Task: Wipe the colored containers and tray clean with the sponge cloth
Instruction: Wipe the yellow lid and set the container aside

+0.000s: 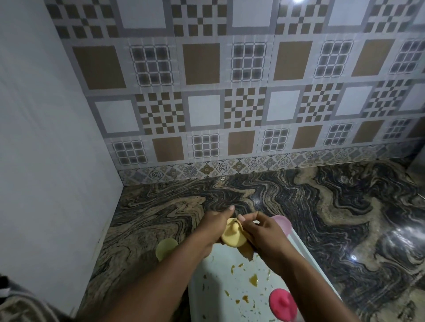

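Marble counter (322, 206), stained tray (216, 273); left grip (212, 226) around yellow knobbed lid (232, 239), right grip (264, 234) around cloth (247, 251).

Back wall (230, 92): glossy tiles in brown, grey and white squares and checks; floral border strip (253, 164) at the base. Left wall (46, 115): plain, pale grey. Countertop (322, 206): polished stone, swirling black and tan veins. Lamp glare (297, 1) on the top tiles
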Demonstrator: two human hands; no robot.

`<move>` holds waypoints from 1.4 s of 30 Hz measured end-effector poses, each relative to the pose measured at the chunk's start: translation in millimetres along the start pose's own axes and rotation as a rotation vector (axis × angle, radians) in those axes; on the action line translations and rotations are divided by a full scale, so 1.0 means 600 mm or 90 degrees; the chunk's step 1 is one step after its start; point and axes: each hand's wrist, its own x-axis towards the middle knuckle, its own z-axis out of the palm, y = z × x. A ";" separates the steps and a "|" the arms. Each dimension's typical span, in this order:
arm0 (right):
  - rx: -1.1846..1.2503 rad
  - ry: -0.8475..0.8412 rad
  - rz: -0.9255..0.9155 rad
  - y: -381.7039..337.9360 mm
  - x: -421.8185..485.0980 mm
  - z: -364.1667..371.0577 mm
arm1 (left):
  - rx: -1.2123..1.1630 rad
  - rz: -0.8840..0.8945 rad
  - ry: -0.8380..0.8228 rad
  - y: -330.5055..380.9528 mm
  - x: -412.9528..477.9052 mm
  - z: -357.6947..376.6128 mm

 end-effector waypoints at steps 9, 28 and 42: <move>0.080 0.063 -0.023 0.018 -0.009 0.009 | -0.117 -0.029 0.035 -0.013 -0.019 0.002; 0.050 0.059 -0.014 0.008 0.023 0.009 | 0.281 0.439 0.007 -0.019 -0.034 -0.057; 0.133 0.134 0.197 0.076 0.049 0.048 | 0.464 0.351 0.278 -0.114 -0.017 -0.215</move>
